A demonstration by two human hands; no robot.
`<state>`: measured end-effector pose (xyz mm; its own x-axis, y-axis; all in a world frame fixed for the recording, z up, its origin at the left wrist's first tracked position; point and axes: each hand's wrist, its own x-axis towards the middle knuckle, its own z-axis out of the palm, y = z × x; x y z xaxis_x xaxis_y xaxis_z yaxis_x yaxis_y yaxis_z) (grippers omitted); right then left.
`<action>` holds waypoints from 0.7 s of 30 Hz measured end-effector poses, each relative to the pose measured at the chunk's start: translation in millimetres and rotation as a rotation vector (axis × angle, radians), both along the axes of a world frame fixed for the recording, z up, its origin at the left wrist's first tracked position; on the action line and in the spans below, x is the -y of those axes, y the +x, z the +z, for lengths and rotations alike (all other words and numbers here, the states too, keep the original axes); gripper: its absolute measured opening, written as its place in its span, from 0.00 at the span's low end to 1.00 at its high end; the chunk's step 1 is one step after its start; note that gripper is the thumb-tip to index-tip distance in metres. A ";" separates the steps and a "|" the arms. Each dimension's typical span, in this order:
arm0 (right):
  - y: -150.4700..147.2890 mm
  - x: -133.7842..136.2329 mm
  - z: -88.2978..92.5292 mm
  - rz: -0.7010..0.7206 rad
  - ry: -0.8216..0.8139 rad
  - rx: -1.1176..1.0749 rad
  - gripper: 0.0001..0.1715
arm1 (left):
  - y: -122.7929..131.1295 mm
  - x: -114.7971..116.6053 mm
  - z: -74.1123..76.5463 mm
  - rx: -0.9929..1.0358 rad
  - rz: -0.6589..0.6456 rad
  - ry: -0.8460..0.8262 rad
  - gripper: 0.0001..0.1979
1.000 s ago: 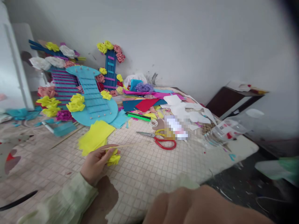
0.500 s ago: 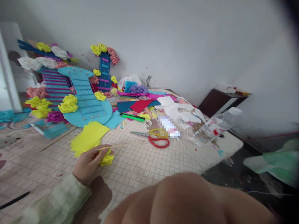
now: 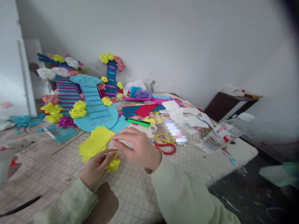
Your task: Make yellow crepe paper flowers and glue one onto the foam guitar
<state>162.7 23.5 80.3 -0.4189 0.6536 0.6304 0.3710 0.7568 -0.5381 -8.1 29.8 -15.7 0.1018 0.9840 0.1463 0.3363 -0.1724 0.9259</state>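
My left hand [image 3: 94, 168] is closed in a pinch on a thin wooden stick [image 3: 109, 152]. A ruffled yellow paper flower [image 3: 113, 165] shows just under and beside its fingertips; I cannot tell if the hand grips that too. Over the stick's right part reaches my right hand [image 3: 140, 149], thumb and fingers drawn together near the left fingertips. What they hold, if anything, is hidden. Behind both hands lies a stack of yellow crepe paper sheets [image 3: 94, 143]. Scissors with red and yellow handles [image 3: 167, 148] lie right of my right hand, blades mostly covered by it.
A light-blue harp-shaped board [image 3: 93, 107] with paper flowers leans at the back left. Beyond the scissors are a green utility knife [image 3: 137, 121], a phone [image 3: 175, 133], white paper scraps [image 3: 187, 115] and a plastic bottle [image 3: 226, 132]. A white glue gun [image 3: 8, 158] is at far left.
My right hand has come from close before the camera over to my left hand. The stick's right end is now covered. The view has shifted, so the table things appear further right.
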 end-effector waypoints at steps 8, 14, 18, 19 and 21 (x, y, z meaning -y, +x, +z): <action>-6.1 -41.5 -73.0 0.092 -0.472 0.109 0.10 | -1.1 -2.8 -0.1 0.004 -0.007 -0.026 0.21; -12.6 -34.7 -76.3 0.055 -0.540 -0.085 0.14 | 1.2 0.9 -3.1 0.072 0.029 -0.109 0.24; -12.8 -34.8 -78.3 0.002 -0.439 -0.087 0.05 | 6.0 6.9 0.9 0.193 -0.017 -0.188 0.30; -12.9 -34.7 -78.5 0.000 -0.412 -0.079 0.04 | 7.2 8.1 1.9 0.193 -0.026 -0.188 0.30; -12.9 -34.1 -77.9 0.010 -0.392 -0.067 0.03 | 9.4 9.8 3.2 0.166 -0.020 -0.178 0.27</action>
